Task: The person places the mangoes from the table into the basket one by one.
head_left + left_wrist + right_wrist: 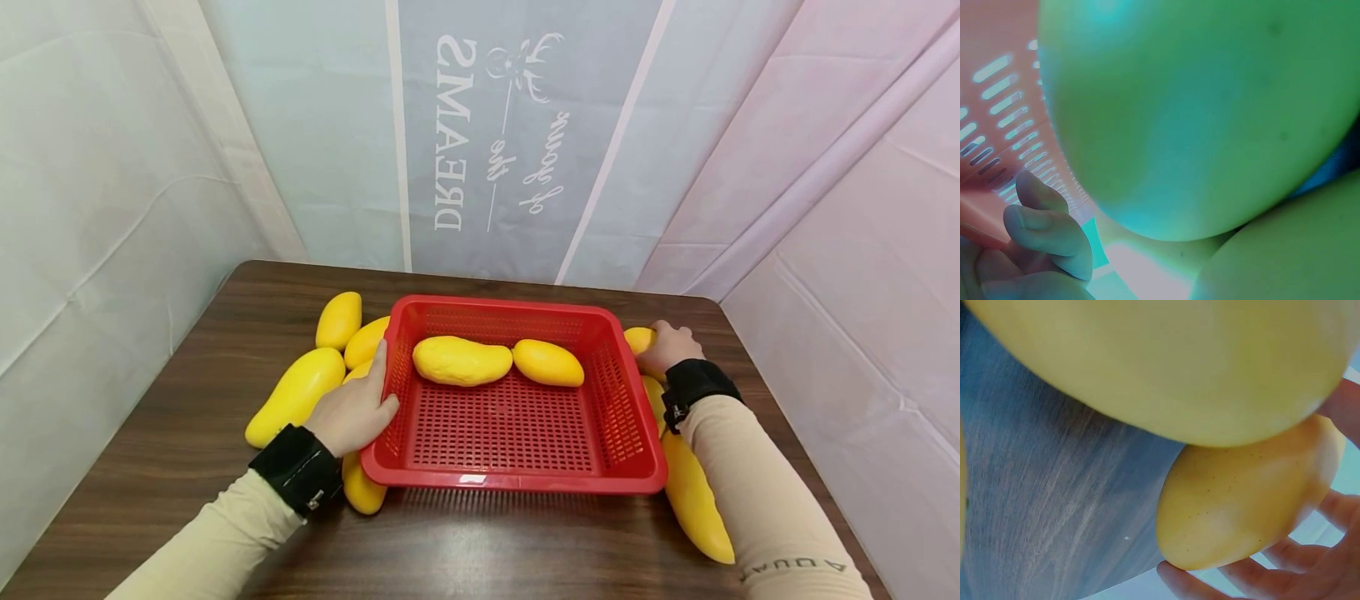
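Your left hand (356, 414) gripped the left rim of the red plastic basket (517, 482), its thumb reaching over the inner side. Your right hand (671, 346) had its fingers curled round a small yellow mango (640, 340) just outside the basket's right wall, near the far edge of the wood-grain table (495, 546).

The basket was between your hands, and inside it two fruits lay end to end towards the back — a long knobbly mango (462, 361) on the left and a shorter smooth mango (548, 362) on the right.

Beside your left hand you had more: a long mango (296, 398), a small mango (339, 320) behind it, others partly hidden by the basket and your hand, and a front mango (363, 487) close to your black wristband (298, 468). By your right forearm a large mango (693, 496) lay slanting, partly covered by your beige sleeve (757, 492).
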The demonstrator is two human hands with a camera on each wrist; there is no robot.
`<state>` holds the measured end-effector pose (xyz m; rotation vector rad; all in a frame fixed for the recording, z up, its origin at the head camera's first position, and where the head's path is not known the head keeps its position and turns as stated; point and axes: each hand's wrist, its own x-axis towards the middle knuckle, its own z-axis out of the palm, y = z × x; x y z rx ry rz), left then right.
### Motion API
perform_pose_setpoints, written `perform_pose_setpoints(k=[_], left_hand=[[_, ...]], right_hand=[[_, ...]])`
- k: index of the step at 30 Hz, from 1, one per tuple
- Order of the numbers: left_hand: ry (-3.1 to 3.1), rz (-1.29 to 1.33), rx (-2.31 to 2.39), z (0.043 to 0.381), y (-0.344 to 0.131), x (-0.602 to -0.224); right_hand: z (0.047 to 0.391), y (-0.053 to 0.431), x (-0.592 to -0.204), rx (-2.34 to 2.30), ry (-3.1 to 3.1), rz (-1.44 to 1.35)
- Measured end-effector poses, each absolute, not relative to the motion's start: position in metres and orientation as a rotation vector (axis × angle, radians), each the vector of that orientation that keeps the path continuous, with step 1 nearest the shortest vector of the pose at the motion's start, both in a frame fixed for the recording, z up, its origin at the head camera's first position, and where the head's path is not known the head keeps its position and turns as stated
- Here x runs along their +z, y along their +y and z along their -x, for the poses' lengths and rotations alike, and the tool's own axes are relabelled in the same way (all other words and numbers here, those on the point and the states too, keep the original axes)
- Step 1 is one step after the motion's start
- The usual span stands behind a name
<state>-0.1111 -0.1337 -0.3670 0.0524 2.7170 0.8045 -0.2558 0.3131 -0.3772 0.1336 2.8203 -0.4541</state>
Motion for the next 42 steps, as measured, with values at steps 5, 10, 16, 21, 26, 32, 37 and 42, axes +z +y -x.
perform_pose_setpoints(k=[5,10,16,21,26,32,37,42], left_hand=[[2.716,-0.048,0.801,0.111,-0.134,-0.368],[2.709,-0.044,0.814,0.11,-0.133,-0.369],[2.701,-0.045,0.831,0.111,-0.134,-0.369],[2.703,-0.047,0.829,0.112,-0.134,-0.37],[2.703,-0.039,0.825,0.113,-0.134,-0.37],[2.708,-0.045,0.814,0.113,-0.134,-0.37],[2.7,-0.039,0.821,0.113,-0.134,-0.37],[2.709,-0.042,0.811,0.114,-0.134,-0.37]], right_hand=[[0.254,0.316,-0.373,-0.477,2.806,-0.189],[0.256,0.317,-0.373,-0.477,2.824,-0.254],[0.252,0.308,-0.362,-0.458,2.94,-0.25],[0.254,0.306,-0.361,-0.472,3.034,-0.223],[0.256,0.304,-0.358,-0.565,3.086,-0.172],[0.259,0.298,-0.354,-0.651,3.158,-0.112],[0.261,0.289,-0.348,-0.716,3.177,-0.104],[0.259,0.278,-0.342,-0.762,3.161,-0.08]])
